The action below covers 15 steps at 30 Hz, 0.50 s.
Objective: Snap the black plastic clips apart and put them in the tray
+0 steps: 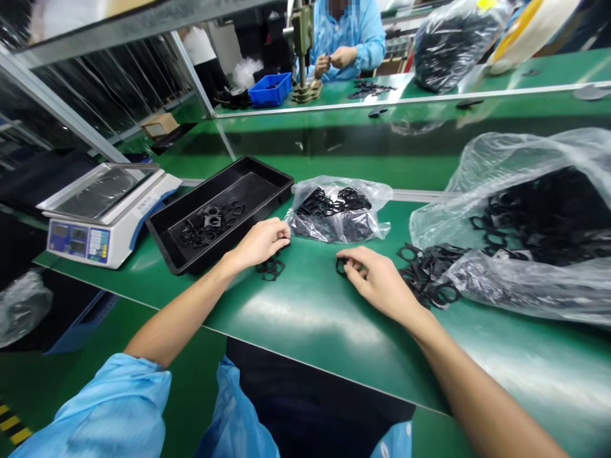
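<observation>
My right hand pinches a small black plastic ring part between thumb and fingers, just above the green table. My left hand has its thumb and fingers pressed together; what they hold, if anything, is hidden. Close below it lies a small group of black ring parts. Just beyond my left fingertips is an open clear bag of similar black parts. A loose heap of black ring parts lies to the right of my right hand, at the mouth of a large clear bag.
A black tray with several black parts sits at left, beside a weighing scale. Beyond a low metal edge, a co-worker in blue handles something small near a green press and a blue bin.
</observation>
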Each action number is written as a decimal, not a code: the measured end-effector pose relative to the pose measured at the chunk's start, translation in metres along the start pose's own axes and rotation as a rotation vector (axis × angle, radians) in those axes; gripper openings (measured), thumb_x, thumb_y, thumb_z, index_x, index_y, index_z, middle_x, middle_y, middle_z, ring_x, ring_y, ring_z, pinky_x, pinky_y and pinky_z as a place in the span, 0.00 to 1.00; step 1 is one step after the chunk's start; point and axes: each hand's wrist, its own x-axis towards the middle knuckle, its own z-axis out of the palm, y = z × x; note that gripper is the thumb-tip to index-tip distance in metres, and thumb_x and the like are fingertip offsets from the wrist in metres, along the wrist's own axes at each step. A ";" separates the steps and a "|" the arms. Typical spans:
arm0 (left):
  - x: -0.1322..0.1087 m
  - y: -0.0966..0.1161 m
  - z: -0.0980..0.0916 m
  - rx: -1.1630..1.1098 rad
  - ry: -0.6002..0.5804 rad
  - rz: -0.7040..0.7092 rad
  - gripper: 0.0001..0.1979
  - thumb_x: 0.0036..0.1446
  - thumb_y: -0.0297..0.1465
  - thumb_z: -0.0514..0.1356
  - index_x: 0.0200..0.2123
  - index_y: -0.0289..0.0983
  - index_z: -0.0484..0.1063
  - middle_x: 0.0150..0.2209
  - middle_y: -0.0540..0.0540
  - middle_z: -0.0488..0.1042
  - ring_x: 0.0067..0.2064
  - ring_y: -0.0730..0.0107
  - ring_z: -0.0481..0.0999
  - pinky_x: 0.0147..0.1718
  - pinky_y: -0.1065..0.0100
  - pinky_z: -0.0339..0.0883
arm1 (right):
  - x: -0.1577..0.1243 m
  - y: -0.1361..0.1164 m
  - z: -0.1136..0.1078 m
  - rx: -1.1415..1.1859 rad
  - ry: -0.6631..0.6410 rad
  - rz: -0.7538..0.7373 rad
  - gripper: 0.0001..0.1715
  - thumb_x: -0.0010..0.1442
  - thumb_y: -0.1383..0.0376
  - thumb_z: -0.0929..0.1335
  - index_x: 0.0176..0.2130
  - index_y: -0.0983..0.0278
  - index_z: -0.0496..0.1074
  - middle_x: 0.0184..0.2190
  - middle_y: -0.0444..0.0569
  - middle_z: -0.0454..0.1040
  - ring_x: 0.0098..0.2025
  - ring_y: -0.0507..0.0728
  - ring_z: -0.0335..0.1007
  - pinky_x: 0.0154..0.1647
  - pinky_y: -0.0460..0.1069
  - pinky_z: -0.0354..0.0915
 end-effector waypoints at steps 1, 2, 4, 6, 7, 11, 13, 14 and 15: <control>0.000 0.006 0.000 -0.079 0.035 0.004 0.03 0.57 0.27 0.62 0.31 0.37 0.70 0.29 0.51 0.71 0.29 0.71 0.73 0.32 0.69 0.66 | 0.000 0.000 0.000 0.025 0.010 0.032 0.15 0.61 0.69 0.64 0.43 0.66 0.77 0.32 0.51 0.77 0.29 0.56 0.72 0.37 0.51 0.70; 0.001 0.012 0.001 -0.164 0.067 0.005 0.03 0.58 0.27 0.61 0.32 0.37 0.70 0.29 0.52 0.71 0.27 0.73 0.72 0.30 0.70 0.66 | 0.000 -0.001 0.001 0.053 0.019 0.063 0.13 0.59 0.69 0.64 0.41 0.66 0.77 0.30 0.50 0.77 0.28 0.55 0.71 0.36 0.50 0.70; 0.003 0.025 0.006 -0.317 0.126 0.012 0.04 0.60 0.29 0.61 0.32 0.37 0.70 0.29 0.52 0.71 0.24 0.75 0.72 0.28 0.72 0.66 | -0.001 -0.001 0.004 0.112 0.043 0.119 0.11 0.56 0.70 0.66 0.38 0.65 0.77 0.29 0.48 0.77 0.27 0.53 0.71 0.35 0.49 0.70; 0.006 0.037 0.014 -0.425 0.198 0.058 0.04 0.60 0.30 0.61 0.33 0.37 0.70 0.30 0.51 0.73 0.27 0.74 0.75 0.29 0.72 0.68 | -0.001 -0.001 0.006 0.168 0.067 0.163 0.09 0.53 0.70 0.66 0.36 0.65 0.76 0.29 0.48 0.77 0.26 0.52 0.71 0.33 0.48 0.70; 0.007 0.043 0.020 -0.457 0.239 0.097 0.04 0.60 0.30 0.61 0.33 0.37 0.70 0.31 0.50 0.74 0.30 0.72 0.76 0.31 0.72 0.70 | 0.000 0.000 0.007 0.192 0.078 0.183 0.09 0.52 0.70 0.66 0.35 0.64 0.75 0.29 0.47 0.77 0.25 0.52 0.71 0.32 0.47 0.69; 0.002 0.055 0.043 -0.456 0.358 0.230 0.03 0.60 0.26 0.60 0.33 0.37 0.71 0.39 0.44 0.77 0.44 0.66 0.78 0.43 0.65 0.74 | 0.001 0.003 0.008 0.271 0.100 0.272 0.08 0.51 0.70 0.66 0.33 0.63 0.73 0.28 0.45 0.74 0.25 0.51 0.72 0.29 0.46 0.69; -0.003 0.055 0.052 -0.427 0.374 0.259 0.03 0.61 0.25 0.60 0.34 0.37 0.72 0.42 0.42 0.78 0.48 0.64 0.78 0.48 0.62 0.73 | 0.002 0.004 0.009 0.333 0.121 0.331 0.10 0.50 0.70 0.67 0.36 0.63 0.73 0.28 0.45 0.73 0.26 0.52 0.73 0.29 0.46 0.69; -0.006 0.054 0.055 -0.425 0.373 0.265 0.03 0.61 0.25 0.60 0.34 0.37 0.72 0.43 0.42 0.78 0.48 0.64 0.79 0.49 0.62 0.72 | 0.002 0.004 0.010 0.376 0.138 0.364 0.11 0.49 0.69 0.68 0.37 0.63 0.73 0.28 0.44 0.73 0.26 0.52 0.75 0.30 0.46 0.70; -0.009 0.053 0.057 -0.433 0.371 0.268 0.03 0.61 0.25 0.60 0.35 0.37 0.72 0.43 0.42 0.78 0.47 0.64 0.79 0.49 0.62 0.72 | 0.002 0.004 0.011 0.429 0.156 0.398 0.11 0.49 0.69 0.69 0.37 0.63 0.74 0.29 0.44 0.73 0.27 0.53 0.76 0.31 0.47 0.71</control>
